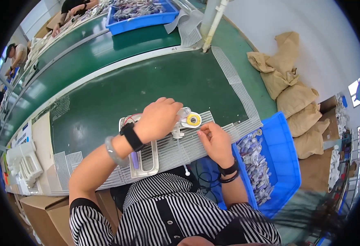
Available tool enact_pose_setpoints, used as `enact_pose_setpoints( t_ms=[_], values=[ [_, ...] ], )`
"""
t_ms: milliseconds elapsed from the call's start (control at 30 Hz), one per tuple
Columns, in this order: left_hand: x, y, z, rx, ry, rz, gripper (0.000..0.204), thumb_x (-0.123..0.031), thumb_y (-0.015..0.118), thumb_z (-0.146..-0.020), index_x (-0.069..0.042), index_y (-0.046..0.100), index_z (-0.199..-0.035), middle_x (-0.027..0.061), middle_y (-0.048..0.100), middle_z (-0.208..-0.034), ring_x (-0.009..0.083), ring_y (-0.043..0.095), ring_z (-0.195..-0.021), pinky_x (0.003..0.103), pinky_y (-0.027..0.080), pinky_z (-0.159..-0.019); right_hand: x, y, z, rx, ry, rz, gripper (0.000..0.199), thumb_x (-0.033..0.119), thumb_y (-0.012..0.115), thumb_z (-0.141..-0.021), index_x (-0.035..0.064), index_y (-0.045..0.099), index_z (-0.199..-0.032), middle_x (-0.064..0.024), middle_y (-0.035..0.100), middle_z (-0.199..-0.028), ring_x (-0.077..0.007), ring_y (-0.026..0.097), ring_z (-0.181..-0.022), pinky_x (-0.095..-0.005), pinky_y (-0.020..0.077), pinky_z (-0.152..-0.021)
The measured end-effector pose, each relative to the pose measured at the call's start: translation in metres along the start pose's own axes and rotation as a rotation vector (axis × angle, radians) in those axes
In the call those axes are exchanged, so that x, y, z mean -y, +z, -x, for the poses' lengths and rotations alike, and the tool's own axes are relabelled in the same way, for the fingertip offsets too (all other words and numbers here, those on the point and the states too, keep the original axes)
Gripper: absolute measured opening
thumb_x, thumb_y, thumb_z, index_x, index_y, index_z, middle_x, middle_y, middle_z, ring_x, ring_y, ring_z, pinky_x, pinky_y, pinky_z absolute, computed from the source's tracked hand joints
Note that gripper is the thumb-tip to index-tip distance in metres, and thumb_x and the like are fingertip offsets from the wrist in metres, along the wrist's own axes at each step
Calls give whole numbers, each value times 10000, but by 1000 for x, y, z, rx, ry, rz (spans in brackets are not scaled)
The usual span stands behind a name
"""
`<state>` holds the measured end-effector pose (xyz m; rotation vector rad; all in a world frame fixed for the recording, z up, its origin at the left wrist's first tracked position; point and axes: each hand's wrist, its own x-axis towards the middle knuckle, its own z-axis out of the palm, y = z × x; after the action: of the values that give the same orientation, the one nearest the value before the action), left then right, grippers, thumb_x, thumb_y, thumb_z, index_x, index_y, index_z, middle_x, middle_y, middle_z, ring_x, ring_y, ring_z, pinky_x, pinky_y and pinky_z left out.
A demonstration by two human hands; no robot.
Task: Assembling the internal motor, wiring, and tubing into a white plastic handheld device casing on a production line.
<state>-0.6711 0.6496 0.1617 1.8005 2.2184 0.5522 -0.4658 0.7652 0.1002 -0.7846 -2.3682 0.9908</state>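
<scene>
On the mesh-covered front of the table lies a white plastic housing [155, 158] with a handle opening, a purple battery cell [135, 160] and a red wire. At its right end sits a round yellow ring [193, 119] with a metallic centre. My left hand [160, 117] reaches over the housing, fingers closed on a clear and white plastic part [182, 113] beside the ring. A thin white rod [183, 152] with a ball end points toward me. My right hand [216, 141] is just right of the ring, thumb and fingers curled together; whatever they pinch is too small to make out.
A blue bin [284, 151] of small white and purple parts stands at my right. White molded housings [24, 164] are stacked at the left. Brown sacks [296, 98] line the right wall. Beyond the table, another blue tray [143, 23] sits on a green conveyor, with people working further off.
</scene>
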Motion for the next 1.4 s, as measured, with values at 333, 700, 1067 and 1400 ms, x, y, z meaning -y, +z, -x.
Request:
enact_pose_setpoints(
  t_ms=[333, 700, 1067, 1400],
  values=[
    [34, 15, -67, 219, 34, 378, 216, -122, 622, -936, -37, 756, -1082, 137, 723, -1043, 275, 671, -981, 367, 523, -891, 18, 11, 25, 240, -156, 201, 439, 513, 713, -848, 78, 677, -803, -67, 645, -705, -277, 655, -623, -404, 505, -546],
    [3, 30, -94, 463, 214, 64, 358, -295, 780, -783, -12, 736, -996, 127, 720, -944, 262, 677, -865, 378, 538, -768, 24, 27, 32, 172, -238, 269, 357, 390, 753, -825, 79, 589, -884, -74, 649, -729, -275, 664, -626, -394, 516, -544],
    [43, 2, -63, -163, -229, 678, 227, -190, 714, -919, -9, 606, -1004, 100, 703, -883, 171, 666, -780, 304, 529, -710, 30, 16, 33, 205, -153, 208, 153, 214, 671, -851, 83, 592, -837, -86, 686, -770, -284, 677, -655, -417, 520, -555],
    [35, -37, 4, -173, -36, 1068, 175, -85, 701, -947, 3, 609, -1067, 58, 707, -986, 92, 666, -890, 248, 541, -810, 49, -49, -68, -170, -665, 677, 160, 160, 695, -796, 128, 539, -791, -28, 516, -716, -217, 615, -620, -362, 463, -526]
  ],
)
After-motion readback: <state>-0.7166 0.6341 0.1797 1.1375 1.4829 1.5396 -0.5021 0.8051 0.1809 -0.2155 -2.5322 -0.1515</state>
